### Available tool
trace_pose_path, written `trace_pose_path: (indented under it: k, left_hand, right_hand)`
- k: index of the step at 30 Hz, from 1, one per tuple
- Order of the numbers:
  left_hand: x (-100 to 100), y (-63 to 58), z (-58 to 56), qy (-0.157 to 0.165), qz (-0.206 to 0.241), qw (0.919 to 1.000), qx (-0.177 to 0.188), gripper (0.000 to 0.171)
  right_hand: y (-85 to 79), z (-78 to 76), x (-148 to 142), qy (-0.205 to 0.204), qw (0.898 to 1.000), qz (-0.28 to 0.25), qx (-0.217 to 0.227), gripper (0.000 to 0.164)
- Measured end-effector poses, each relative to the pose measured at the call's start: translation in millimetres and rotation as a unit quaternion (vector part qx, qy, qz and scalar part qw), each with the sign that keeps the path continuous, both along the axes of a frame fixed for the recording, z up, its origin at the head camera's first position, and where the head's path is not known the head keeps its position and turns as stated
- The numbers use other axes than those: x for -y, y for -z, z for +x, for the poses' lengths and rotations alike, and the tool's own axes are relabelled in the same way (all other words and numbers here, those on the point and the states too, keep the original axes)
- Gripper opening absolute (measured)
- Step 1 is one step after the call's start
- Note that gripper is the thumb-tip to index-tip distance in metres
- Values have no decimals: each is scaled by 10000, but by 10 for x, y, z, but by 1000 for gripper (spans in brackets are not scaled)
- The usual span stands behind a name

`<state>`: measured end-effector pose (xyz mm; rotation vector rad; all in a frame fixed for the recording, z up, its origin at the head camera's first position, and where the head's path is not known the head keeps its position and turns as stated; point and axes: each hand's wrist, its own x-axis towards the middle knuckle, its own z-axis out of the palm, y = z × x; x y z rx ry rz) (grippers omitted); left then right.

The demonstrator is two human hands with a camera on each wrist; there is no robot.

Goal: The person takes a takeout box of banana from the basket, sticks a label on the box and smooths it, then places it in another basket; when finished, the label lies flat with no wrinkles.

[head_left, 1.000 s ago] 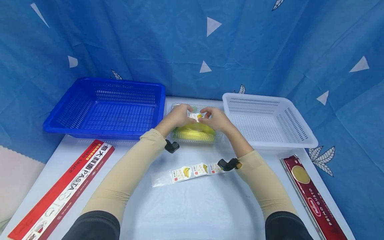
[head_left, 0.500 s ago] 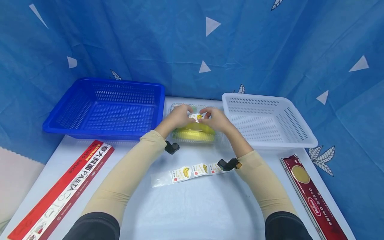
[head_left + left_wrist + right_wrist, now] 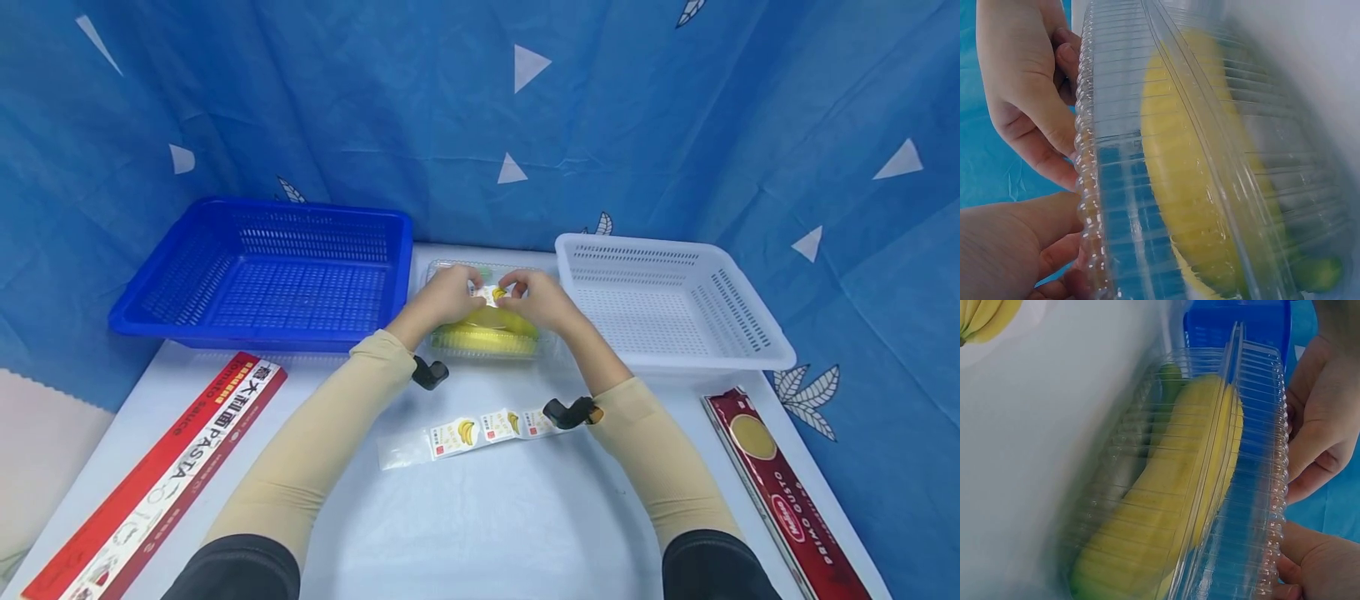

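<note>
A clear ribbed plastic clamshell box [image 3: 486, 346] with yellow bananas [image 3: 1179, 162] in it sits at the back middle of the table. On top of its lid lies a small white banana label [image 3: 491, 294]. My left hand [image 3: 448, 293] pinches the label's left edge between thumb and forefinger. At the opposite edge, my right hand [image 3: 542, 298] does the same. Both wrist views show the curled fingers right at the lid's top, with the label itself out of sight. A green end [image 3: 1319, 273] shows on one of the fruits.
A blue basket [image 3: 258, 340] stands to the left, a white basket [image 3: 675, 361] to the right. In front of the box lies a strip of banana labels [image 3: 468, 433]. Long pasta packages lie at both sides, a red-and-white one [image 3: 168, 475] and a dark red one [image 3: 783, 500].
</note>
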<state>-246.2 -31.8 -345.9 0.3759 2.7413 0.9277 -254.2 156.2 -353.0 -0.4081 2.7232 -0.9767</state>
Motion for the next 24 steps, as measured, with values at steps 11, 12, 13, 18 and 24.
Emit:
trace_pose_path:
  k: [11, 12, 13, 18, 24]
  left_hand:
    - [8, 28, 11, -159, 45, 9997, -156, 35]
    - [11, 31, 13, -160, 22, 9997, -191, 35]
    - [14, 35, 16, -153, 3, 9997, -214, 34]
    - [24, 49, 31, -129, -85, 9995, -258, 33]
    - [31, 47, 42, -140, -122, 9993, -325, 33]
  right_hand:
    - [15, 9, -10, 31, 9999, 94, -127, 33]
    - [11, 14, -11, 41, 9998, 117, -124, 33]
    - [7, 17, -12, 52, 9998, 151, -128, 33]
    - [-1, 34, -14, 52, 9993, 295, -205, 35]
    - [17, 41, -5, 9, 9984, 354, -432, 47]
